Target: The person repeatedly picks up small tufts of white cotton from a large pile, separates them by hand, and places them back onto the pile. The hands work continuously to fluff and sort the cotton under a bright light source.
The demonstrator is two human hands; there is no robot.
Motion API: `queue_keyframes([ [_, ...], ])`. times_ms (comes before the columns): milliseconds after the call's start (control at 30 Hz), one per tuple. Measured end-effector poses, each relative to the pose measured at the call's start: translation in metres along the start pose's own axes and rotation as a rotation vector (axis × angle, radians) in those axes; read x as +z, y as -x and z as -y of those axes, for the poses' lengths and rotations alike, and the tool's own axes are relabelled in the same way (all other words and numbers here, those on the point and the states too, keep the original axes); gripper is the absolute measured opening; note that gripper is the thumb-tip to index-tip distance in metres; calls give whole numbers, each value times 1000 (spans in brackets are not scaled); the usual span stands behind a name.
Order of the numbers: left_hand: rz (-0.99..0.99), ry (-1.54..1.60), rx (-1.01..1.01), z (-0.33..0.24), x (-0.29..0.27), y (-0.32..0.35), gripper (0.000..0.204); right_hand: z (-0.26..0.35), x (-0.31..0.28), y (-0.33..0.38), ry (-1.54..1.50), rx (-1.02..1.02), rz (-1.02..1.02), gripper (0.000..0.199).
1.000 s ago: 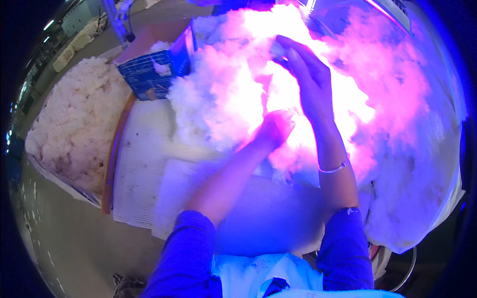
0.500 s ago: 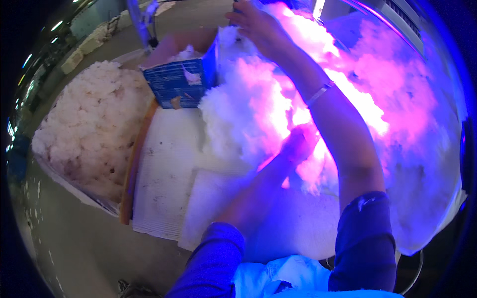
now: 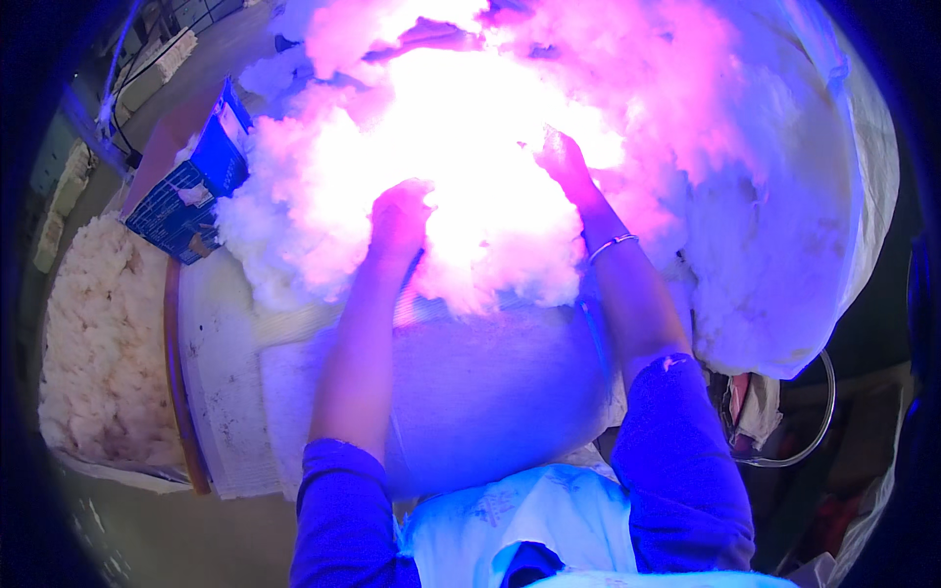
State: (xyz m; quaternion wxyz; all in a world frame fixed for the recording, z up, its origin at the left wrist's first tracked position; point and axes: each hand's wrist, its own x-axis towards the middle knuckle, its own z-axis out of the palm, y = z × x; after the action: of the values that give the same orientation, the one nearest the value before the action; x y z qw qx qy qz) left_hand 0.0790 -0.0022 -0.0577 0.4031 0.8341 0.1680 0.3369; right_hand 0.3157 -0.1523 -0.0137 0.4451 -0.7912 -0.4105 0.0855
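A heap of loose white cotton (image 3: 294,186) lies over the far part of the work surface, glaring white and pink under a strong violet light. My left hand (image 3: 400,218) is in the near left of the bright heap, its fingers curled into the cotton. Farther right and a little deeper, my right hand (image 3: 566,162) has its fingers drawn together on the cotton, and a bracelet circles that wrist. Glare washes out the fingertips of both hands, so how much cotton each one grips is hidden.
On the left stands an open blue cardboard box (image 3: 181,211) with white fluff in it. A bigger cotton pile (image 3: 103,353) lies beyond an orange-brown strip (image 3: 176,382). A pale padded board (image 3: 470,382) is nearest me. White sheeting (image 3: 867,186) hangs at the right, above a curved tube (image 3: 828,412).
My view has swung right, so the box appears farther left. My right hand has come back from the far side into the cotton. My left hand now works left of it, no longer beneath that arm.
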Motion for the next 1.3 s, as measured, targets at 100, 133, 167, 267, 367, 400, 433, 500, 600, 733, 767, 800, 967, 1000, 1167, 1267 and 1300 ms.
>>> queue_keyframes([
  [100,-120,251,-185,14,-18,1,22,-7,-2,-2,-53,149,-179,29],
  [133,-201,542,-253,17,-23,0,24,-8,-5,-1,-232,187,-258,26],
  [167,-221,501,-300,20,-28,-2,25,-9,-10,-2,-353,269,-264,29],
  [267,-294,63,-29,25,-41,-8,23,-13,-21,5,-679,165,-211,30],
  [367,-319,-90,-23,18,-50,-10,25,-13,-26,9,-773,141,-151,32],
  [400,-319,-69,-151,13,-51,-11,26,-12,-25,9,-775,134,-122,33],
  [433,-152,-308,-243,6,-57,-11,29,-10,-23,10,-766,125,-90,34],
  [500,-343,-82,-35,-10,-56,-17,32,-4,-16,14,-724,113,-2,36],
  [600,-438,163,189,-35,-49,-28,41,5,-6,21,-623,114,168,38],
  [733,-229,391,-100,-52,-29,-22,62,15,2,25,-432,124,350,42],
  [767,-238,328,-113,-53,-25,-20,61,18,3,26,-368,101,366,42],
  [800,-250,346,-92,-53,-23,-18,58,23,2,27,-290,59,352,43],
  [967,-332,372,-31,-42,-18,-19,39,72,-14,44,88,-435,-59,57],
  [1000,-329,361,-63,-40,-18,-20,36,86,-19,45,95,-569,-183,56],
  [1167,-248,409,11,-39,-11,-17,25,136,-1,65,-342,-651,-114,27],
  [1267,-183,442,-29,-41,-8,-12,23,137,22,66,-223,-579,-97,19],
  [1300,-153,459,20,-42,-8,-12,23,133,26,65,-202,-536,-102,21],
])
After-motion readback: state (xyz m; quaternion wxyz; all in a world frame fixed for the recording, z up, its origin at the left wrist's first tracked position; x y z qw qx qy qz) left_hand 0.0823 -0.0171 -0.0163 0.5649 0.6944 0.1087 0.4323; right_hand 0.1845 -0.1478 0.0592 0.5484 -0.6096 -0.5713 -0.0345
